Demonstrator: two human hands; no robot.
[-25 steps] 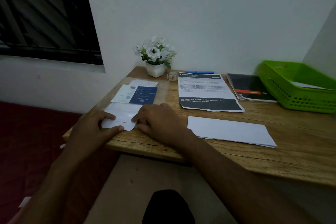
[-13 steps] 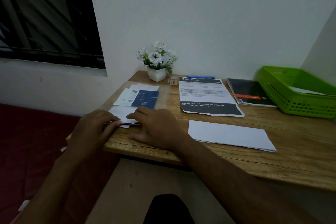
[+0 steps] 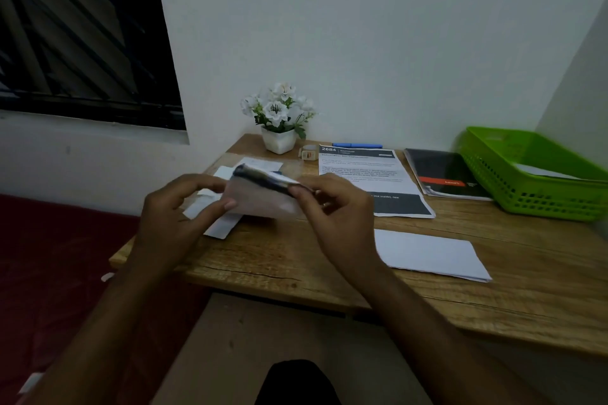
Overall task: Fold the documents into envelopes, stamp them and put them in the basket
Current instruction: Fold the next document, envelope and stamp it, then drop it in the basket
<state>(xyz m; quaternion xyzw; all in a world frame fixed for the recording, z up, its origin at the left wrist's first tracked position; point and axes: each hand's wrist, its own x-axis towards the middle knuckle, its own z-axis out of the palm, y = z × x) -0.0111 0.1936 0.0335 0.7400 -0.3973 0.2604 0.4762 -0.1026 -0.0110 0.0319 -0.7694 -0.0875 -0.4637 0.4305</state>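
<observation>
Above the left end of the wooden table (image 3: 296, 260), the left hand (image 3: 174, 214) and right hand (image 3: 339, 214) hold a small blurred packet (image 3: 263, 197) between them, each pinching one end, clear of the tabletop. Under it lie loose white slips (image 3: 218, 223). To the right rests a folded white sheet (image 3: 431, 253), and behind it a printed document (image 3: 365, 174) with dark bands. Farther back stand a flower pot (image 3: 279, 138), a blue pen (image 3: 357, 145) and a dark booklet (image 3: 441, 174). The green basket (image 3: 526, 197) sits at the right end, holding white paper.
</observation>
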